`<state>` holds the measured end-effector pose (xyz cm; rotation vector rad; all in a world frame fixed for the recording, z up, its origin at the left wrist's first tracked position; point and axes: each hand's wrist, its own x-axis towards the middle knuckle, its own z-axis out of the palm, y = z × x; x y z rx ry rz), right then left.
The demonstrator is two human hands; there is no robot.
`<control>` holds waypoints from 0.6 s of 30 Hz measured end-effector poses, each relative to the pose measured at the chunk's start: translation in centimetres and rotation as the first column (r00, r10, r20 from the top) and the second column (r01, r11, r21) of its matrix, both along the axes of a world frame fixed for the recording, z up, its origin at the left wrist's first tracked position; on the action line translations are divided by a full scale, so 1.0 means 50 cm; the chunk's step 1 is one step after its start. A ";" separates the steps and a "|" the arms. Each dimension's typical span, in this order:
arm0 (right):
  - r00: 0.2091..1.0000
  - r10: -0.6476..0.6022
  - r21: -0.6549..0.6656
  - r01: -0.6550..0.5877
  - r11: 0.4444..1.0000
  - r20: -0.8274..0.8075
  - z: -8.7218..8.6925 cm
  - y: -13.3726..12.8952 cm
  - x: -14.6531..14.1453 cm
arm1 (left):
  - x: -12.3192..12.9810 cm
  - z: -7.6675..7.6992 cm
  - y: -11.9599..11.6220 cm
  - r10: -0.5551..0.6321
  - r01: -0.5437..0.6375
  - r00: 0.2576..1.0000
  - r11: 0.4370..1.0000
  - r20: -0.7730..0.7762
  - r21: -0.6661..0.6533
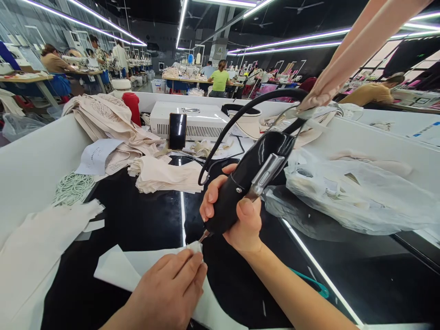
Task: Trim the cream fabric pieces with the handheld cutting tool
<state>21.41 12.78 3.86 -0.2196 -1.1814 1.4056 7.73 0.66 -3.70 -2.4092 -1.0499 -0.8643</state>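
Note:
My right hand (237, 211) is wrapped round a black corded hand tool (237, 192) with a silver lever on its side. The thumb lies by the lower end of that lever. The tool tilts down to the left, and its thin metal tip meets the corner of a white fabric piece (120, 263). My left hand (168, 288) is closed on this fabric at the same corner, fingers together; the fingertips are partly hidden. A twisted pink cloth strip (357, 50) is tied to the tool's upper end, and a thick black cable (233, 121) loops away from it.
Stacked cream fabric pieces (165, 176) lie ahead, with a phone (178, 130) propped against a white vented box (199, 119). Mint cords (74, 188) and pale cloth (34, 256) are at left. A clear plastic bag (343, 192) lies right, near teal scissors handles (316, 285). People sew beyond.

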 end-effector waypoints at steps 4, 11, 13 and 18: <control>1.000 -0.013 0.032 0.013 0.999 -0.013 -0.009 -0.003 0.002 | -0.001 0.002 0.001 0.010 -0.010 1.000 1.000 0.008 0.005; 1.000 -0.018 0.057 0.019 0.998 -0.013 -0.011 -0.006 0.001 | -0.003 -0.001 0.002 0.019 -0.019 1.000 1.000 -0.013 -0.012; 1.000 -0.027 0.056 0.028 0.998 -0.011 -0.010 -0.006 0.002 | -0.003 0.001 0.001 0.034 -0.034 0.999 0.999 -0.018 -0.011; 0.998 -0.057 0.053 0.057 0.997 0.002 -0.009 -0.009 0.003 | -0.004 0.007 -0.002 0.055 -0.056 0.998 0.997 -0.034 -0.047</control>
